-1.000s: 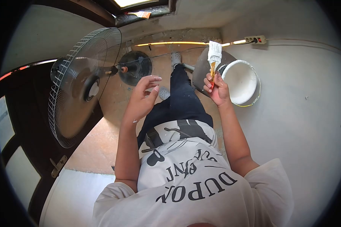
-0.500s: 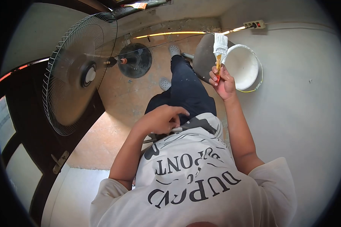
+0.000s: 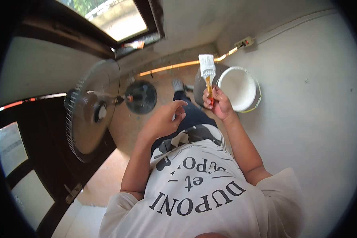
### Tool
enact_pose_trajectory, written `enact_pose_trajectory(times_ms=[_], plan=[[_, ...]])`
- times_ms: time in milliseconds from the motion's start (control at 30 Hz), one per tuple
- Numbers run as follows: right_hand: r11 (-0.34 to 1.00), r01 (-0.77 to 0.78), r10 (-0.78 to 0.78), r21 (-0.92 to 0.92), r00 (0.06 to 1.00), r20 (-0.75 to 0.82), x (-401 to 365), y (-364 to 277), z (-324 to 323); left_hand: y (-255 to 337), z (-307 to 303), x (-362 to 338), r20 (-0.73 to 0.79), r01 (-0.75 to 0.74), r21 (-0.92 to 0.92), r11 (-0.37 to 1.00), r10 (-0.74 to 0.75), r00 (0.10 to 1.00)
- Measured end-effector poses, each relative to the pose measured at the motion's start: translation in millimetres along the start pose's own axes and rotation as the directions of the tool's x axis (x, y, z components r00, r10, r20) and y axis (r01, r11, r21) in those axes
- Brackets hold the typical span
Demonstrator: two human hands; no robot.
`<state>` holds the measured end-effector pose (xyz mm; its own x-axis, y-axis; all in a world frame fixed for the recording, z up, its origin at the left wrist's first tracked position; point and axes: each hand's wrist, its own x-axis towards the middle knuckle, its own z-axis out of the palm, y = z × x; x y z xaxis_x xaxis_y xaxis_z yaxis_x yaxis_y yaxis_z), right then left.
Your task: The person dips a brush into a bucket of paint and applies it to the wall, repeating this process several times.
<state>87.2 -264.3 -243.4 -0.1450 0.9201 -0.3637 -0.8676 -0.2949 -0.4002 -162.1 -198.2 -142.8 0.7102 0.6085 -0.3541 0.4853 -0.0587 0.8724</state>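
My right hand (image 3: 219, 104) is closed round the handle of a paintbrush (image 3: 208, 73), held bristles up. White paint coats the bristles and metal band, and the handle is yellow and red. Just right of the brush is a white bucket (image 3: 237, 89) with pale paint on its inside and a thin wire handle. My left hand (image 3: 165, 119) hovers in front of my waist, index finger stretched out and the other fingers loosely bent. I see nothing held in it.
A standing fan (image 3: 92, 113) on a round black base (image 3: 141, 97) occupies the left. Behind the bucket is a dark grey rounded object (image 3: 199, 89). A power strip (image 3: 244, 43) hangs on the wall. Another paintbrush (image 3: 138, 45) lies on the window sill, above a dark door (image 3: 47, 131).
The view has tilted up, showing more of the window. My left hand has lifted away from the shirt hem toward the brush. The brush stays in my right hand.
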Motion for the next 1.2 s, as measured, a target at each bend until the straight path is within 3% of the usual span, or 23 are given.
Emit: enact_pose_trajectory(times_ms=[167, 500, 633, 800, 900, 1033, 1100, 1167, 1200], plan=[[0.993, 0.063, -0.052, -0.097, 0.993, 0.105, 19, -51, 60, 75, -51, 47, -0.060, -0.246, 0.124, 0.961, 0.254, 0.965], [0.912, 0.375, -0.310, -0.166, 0.895, 0.322, 58, -181, 197, 222, -161, 90, -0.035, -0.472, 0.352, 0.808, 0.515, 0.856], [0.862, 0.459, -0.345, -0.216, 0.842, 0.414, 83, -229, 218, 267, -200, 99, -0.142, -0.459, 0.403, 0.792, 0.549, 0.823], [0.756, 0.576, -0.437, -0.310, 0.797, 0.416, 105, -287, 240, 307, -242, 118, -0.267, -0.504, 0.577, 0.642, 0.732, 0.627], [0.699, 0.647, -0.514, -0.305, 0.751, 0.415, 120, -312, 235, 322, -257, 132, -0.281, -0.475, 0.635, 0.609, 0.755, 0.592], [0.559, 0.683, -0.623, -0.470, 0.720, 0.304, 115, -354, 270, 336, -270, 141, -0.272, -0.464, 0.667, 0.583, 0.771, 0.576], [0.206, 0.692, -0.794, -0.692, 0.531, 0.296, 118, -370, 293, 345, -277, 145, -0.236, -0.443, 0.754, 0.485, 0.830, 0.506], [-0.207, 0.689, -0.831, -0.694, 0.251, 0.496, 128, -393, 309, 356, -280, 149, -0.233, -0.440, 0.764, 0.471, 0.838, 0.493], [-0.344, 0.646, -0.815, -0.682, 0.156, 0.559, 129, -404, 321, 363, -281, 149, -0.223, -0.435, 0.781, 0.448, 0.851, 0.475]])
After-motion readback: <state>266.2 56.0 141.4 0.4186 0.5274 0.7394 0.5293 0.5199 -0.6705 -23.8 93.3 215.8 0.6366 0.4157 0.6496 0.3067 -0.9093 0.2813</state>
